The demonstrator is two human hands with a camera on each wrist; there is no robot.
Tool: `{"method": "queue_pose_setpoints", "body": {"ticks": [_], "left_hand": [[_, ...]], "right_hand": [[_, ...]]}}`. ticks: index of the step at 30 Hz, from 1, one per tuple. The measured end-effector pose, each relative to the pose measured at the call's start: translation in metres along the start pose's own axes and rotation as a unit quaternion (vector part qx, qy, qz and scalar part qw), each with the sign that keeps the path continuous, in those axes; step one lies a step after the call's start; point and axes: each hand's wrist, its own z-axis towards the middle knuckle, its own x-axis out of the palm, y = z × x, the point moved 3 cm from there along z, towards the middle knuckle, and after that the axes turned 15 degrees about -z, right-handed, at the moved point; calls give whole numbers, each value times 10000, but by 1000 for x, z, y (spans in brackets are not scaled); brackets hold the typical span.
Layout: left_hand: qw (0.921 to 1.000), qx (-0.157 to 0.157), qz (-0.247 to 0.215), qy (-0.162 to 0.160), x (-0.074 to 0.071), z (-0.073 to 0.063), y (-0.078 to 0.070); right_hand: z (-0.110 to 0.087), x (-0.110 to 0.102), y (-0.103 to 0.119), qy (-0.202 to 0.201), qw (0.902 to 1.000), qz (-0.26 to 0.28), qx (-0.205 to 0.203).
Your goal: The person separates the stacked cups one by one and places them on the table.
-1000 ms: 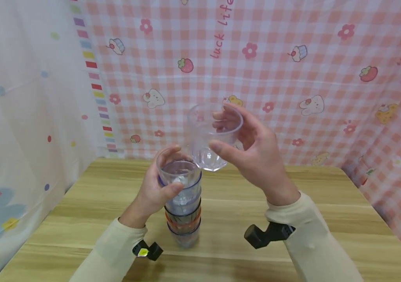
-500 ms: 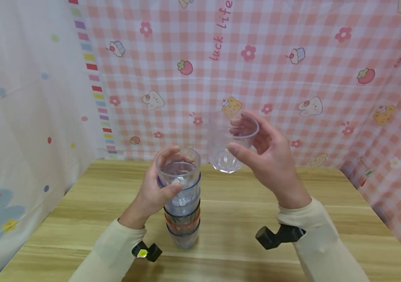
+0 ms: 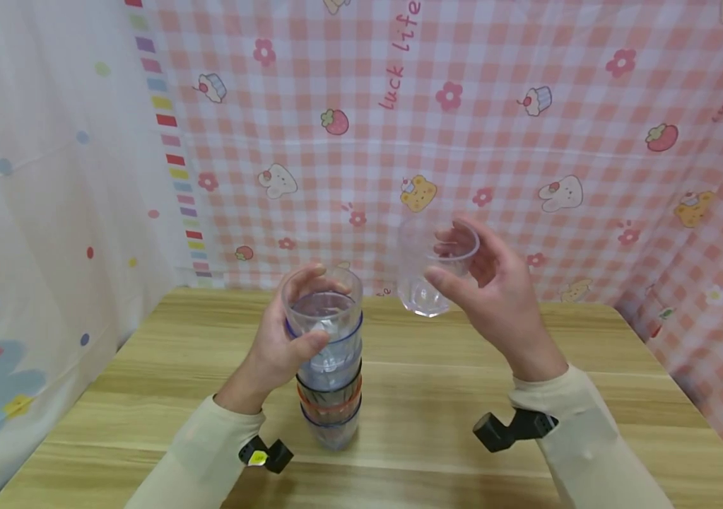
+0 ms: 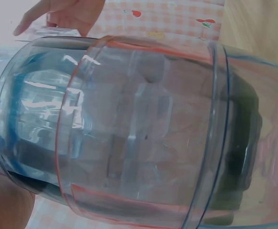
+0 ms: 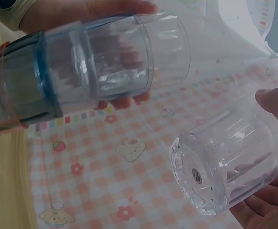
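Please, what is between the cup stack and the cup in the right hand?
Between the stack and the held cup, the head view shows a bare gap, checked cloth and tabletop behind it.

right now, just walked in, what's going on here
A person's left hand grips the upper part of a tall stack of transparent cups, some with blue, black or orange bands. The stack appears to stand on the pale wooden table. The right hand holds a single clear cup with a faceted base aloft beside the stack without touching it.
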Motion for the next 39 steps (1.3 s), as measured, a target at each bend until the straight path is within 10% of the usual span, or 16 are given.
{"method": "queue_pose_setpoints", "body": {"ticks": [39], "left_hand": [[10000,59,28,-8,0,0,1]], "right_hand": [[-22,-15,-93,64,9826,-558,1771]]}}
